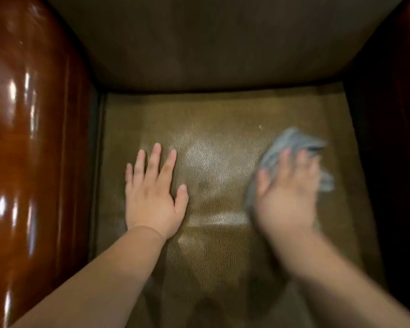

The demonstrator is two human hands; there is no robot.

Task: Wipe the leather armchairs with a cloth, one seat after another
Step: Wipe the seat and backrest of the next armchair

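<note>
While one left hand (153, 197) lies flat, fingers spread, on the olive leather seat (213, 143), one blurred right hand (287, 197) presses one grey cloth (291, 143) at right; glossy wooden armrest (26, 138) left.

Crumpled grey cloth (294, 150) (blurred) lies on the olive-brown leather armchair seat (213, 162), right side.

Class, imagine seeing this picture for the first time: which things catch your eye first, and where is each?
The glossy reddish-brown armrest fills the left edge, streaked with bright reflections. On the olive leather seat the left hand lies flat with straight fingers. To the right, the blurred right hand presses a grey cloth onto the seat.
</note>
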